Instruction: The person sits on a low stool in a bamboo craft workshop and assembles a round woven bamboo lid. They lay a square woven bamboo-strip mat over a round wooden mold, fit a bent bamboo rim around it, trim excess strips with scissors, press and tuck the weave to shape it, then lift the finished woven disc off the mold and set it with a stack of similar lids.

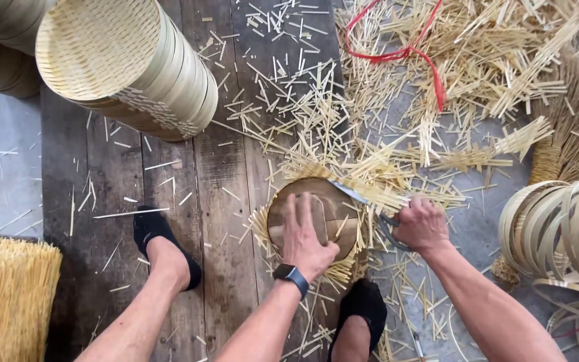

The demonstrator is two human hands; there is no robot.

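While no package, label or sign showed anywhere, a dark floor of worn wooden planks (112, 201) filled the left of the view and grey concrete (484, 221) the right. Pale bamboo offcuts (477, 60) lay thick over the concrete and thinned out across the boards. A tall stack of round woven bamboo trays (129, 64) lay tipped on its side at upper left, its basket-weave face turned toward the camera. Coiled bamboo hoops (557, 228) sat at the right edge, a bundle of straw-coloured strips (8, 295) at lower left, and a red cord (403, 50) looped over the litter up top. Near the middle, a round wooden disc (333, 201) rested on a woven mat (343, 268) whose stiff strip ends stuck out all round. The left hand (306, 238) pressed flat on the disc, fingers spread. The right hand (422, 224) was closed round the handles of shears (360, 196), their blade at the disc's upper edge. Black-socked feet (159, 238) stood either side.
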